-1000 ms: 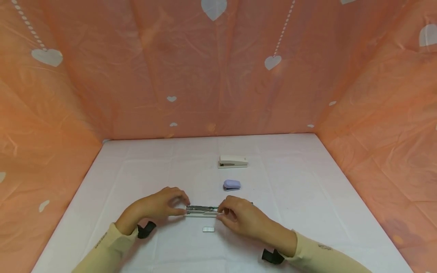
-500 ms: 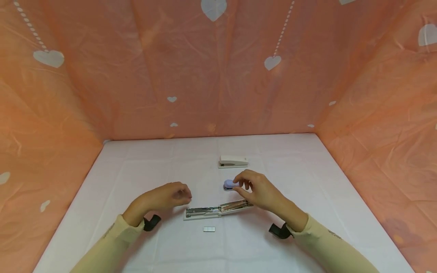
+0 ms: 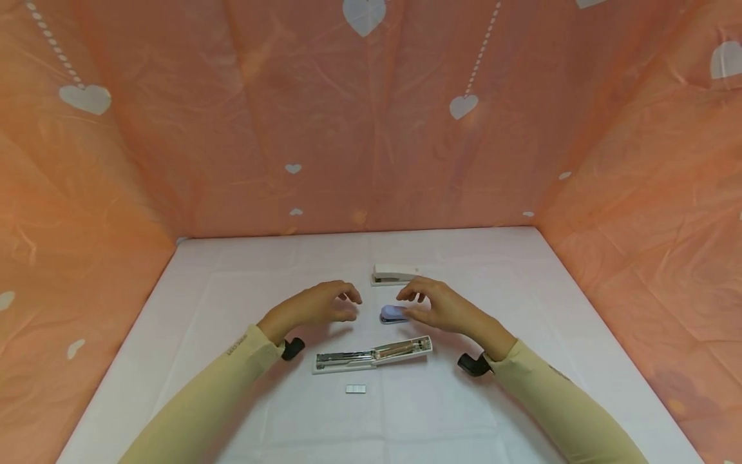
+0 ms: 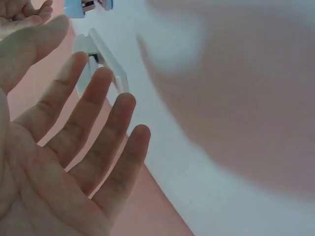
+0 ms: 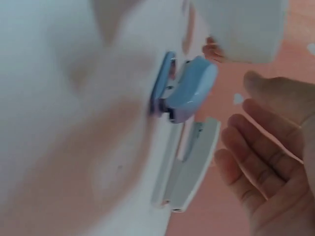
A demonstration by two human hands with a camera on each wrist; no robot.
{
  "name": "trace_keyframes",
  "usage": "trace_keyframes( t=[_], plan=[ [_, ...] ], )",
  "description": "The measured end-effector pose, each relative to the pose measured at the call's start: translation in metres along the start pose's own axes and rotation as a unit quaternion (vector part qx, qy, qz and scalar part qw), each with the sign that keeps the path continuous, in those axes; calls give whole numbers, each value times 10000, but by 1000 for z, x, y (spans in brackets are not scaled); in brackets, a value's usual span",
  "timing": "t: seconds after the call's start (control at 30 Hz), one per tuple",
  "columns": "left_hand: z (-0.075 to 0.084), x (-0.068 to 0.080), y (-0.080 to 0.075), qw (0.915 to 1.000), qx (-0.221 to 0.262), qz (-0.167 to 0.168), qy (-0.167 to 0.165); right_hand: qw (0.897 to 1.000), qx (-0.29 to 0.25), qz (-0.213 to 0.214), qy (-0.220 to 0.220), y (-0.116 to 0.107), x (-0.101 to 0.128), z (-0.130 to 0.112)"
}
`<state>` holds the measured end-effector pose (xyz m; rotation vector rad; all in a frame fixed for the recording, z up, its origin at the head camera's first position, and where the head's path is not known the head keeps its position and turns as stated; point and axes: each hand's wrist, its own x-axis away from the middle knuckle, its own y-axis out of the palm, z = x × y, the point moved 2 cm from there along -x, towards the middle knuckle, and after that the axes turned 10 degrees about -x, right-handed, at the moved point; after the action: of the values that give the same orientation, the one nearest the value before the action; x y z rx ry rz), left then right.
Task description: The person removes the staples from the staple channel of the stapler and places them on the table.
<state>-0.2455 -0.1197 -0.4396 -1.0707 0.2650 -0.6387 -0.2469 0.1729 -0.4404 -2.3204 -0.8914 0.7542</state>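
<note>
My left hand [image 3: 315, 304] hovers over the table left of a small lavender stapler [image 3: 391, 314], holding nothing. Its spread fingers [image 4: 101, 86] overlap a white stapler in the left wrist view. To the right, my right hand [image 3: 443, 306] is also bare, with loosely bent fingers. Its thumb overlaps the lavender stapler's end in the head view, while the right wrist view shows a gap between hand and lavender stapler [image 5: 192, 91]. A white stapler [image 3: 388, 275] stands behind, partly covered by the right hand. Nearer lies an opened-out long stapler [image 3: 348, 361], its metal tray exposed.
A short strip of staples [image 3: 355, 389] lies in front of the opened stapler. White cloth [image 3: 464, 412] covers the table. Orange curtains with hearts [image 3: 371, 148] enclose its back and both sides.
Both hands have left the opened long stapler, whose right half came into view. The right hand moved back to the lavender stapler; the left hand then moved back and right. The staplers stay put.
</note>
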Motion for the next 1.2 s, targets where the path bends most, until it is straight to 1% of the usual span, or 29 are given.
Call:
trace_keyframes(
  t=[0.13,0.23,0.47,0.53,0.57,0.77,0.87,1.03,1.2],
  plan=[
    [6,-15,1,9999,-151,-59,50,9998,-82,-122,96,4,-2,10],
    [9,-24,4,9994,-306,-78,107,9997,-37,-181,151,8,-4,15],
    [13,-41,12,9990,-307,-168,285,9990,144,-251,339,15,-8,23],
    [13,-45,14,9989,-332,-140,304,9988,152,-271,391,16,-9,25],
    [13,-47,15,9990,-336,-131,253,9986,141,-280,421,17,-9,25],
    [15,-53,19,9984,-545,-137,-68,9979,28,-400,510,20,-12,25],
    [18,-54,21,9972,-727,-130,-143,9974,78,-430,576,21,-13,27],
    [19,-56,23,9961,-860,-38,-199,9960,115,-435,768,23,-13,30],
    [17,-59,24,9969,-771,-50,-119,9953,54,-438,865,23,-15,31]
  ],
)
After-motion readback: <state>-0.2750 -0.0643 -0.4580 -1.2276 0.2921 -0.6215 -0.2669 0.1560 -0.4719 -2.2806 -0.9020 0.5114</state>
